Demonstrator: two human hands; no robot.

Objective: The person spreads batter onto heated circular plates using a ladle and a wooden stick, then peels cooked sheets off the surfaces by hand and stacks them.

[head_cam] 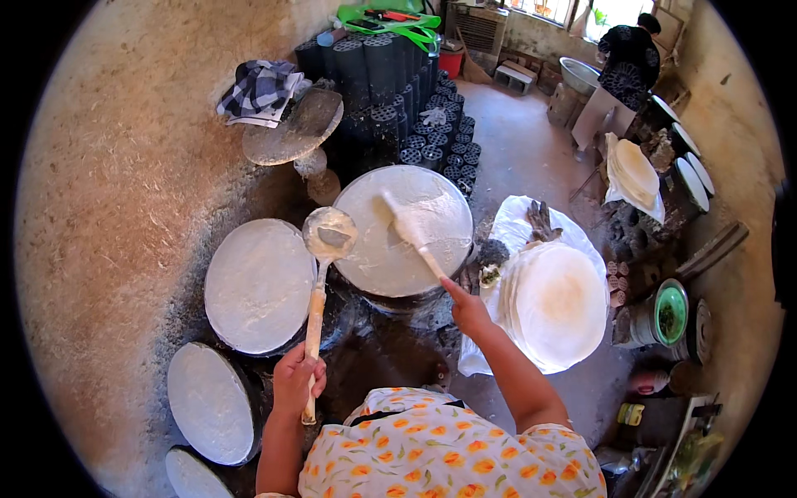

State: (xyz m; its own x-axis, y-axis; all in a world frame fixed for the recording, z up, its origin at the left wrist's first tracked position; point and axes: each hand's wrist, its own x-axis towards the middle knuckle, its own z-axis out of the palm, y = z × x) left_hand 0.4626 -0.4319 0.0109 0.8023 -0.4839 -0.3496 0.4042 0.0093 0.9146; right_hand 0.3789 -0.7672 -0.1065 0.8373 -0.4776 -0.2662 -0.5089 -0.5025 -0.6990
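My left hand grips the wooden handle of a ladle, whose batter-coated bowl is raised between two round griddles. My right hand holds the handle of a pale spreader, its blurred head over the batter on the far round griddle. White batter covers that griddle nearly to its rim. Left of it, another round griddle bears a pale, even layer. To the right of my right hand, a stack of thin round flatbreads lies on a white cloth.
More coated griddles curve along the left. Cylindrical coal briquettes are piled behind. A dark glove rests by the flatbreads. Another person stands at the far right near a metal basin. A green bowl stands at right.
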